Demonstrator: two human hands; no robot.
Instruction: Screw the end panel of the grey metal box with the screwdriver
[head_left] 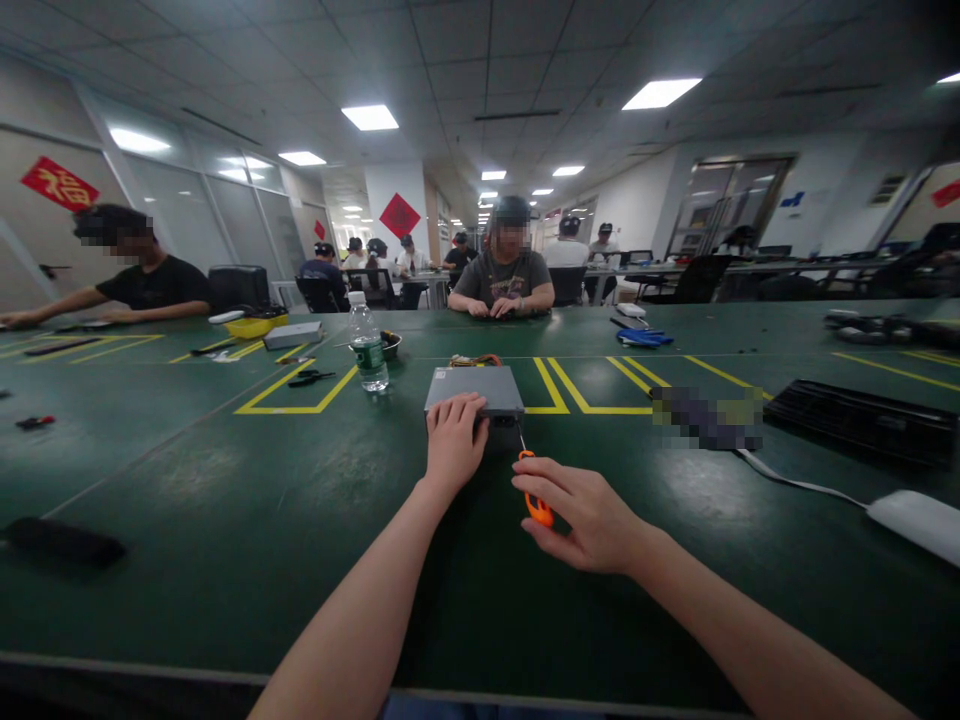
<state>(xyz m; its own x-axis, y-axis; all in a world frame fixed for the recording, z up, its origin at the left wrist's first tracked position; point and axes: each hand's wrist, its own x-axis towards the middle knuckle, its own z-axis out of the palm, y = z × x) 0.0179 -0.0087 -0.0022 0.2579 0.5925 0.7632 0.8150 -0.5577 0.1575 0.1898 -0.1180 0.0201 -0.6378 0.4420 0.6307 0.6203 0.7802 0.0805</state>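
Observation:
A grey metal power supply unit [474, 384] sits on the green table in front of me, with coloured cables [475, 361] bunched behind it. My left hand [456, 432] grips its left front part, fingers over the top and thumb against the front side. In my right hand [583, 510] is an orange-handled screwdriver [537, 505], held between thumb and fingers. The screwdriver's shaft slants up and away, its tip at the right front corner of the unit. Whether the tip sits in a screw is too small to tell.
A water bottle [367, 345] stands left of the unit near a small bowl [391, 345] and black pliers [310, 377]. To the right lie a black panel [862, 420] and a white power strip [915, 522]. Across the table sits a person [504, 275].

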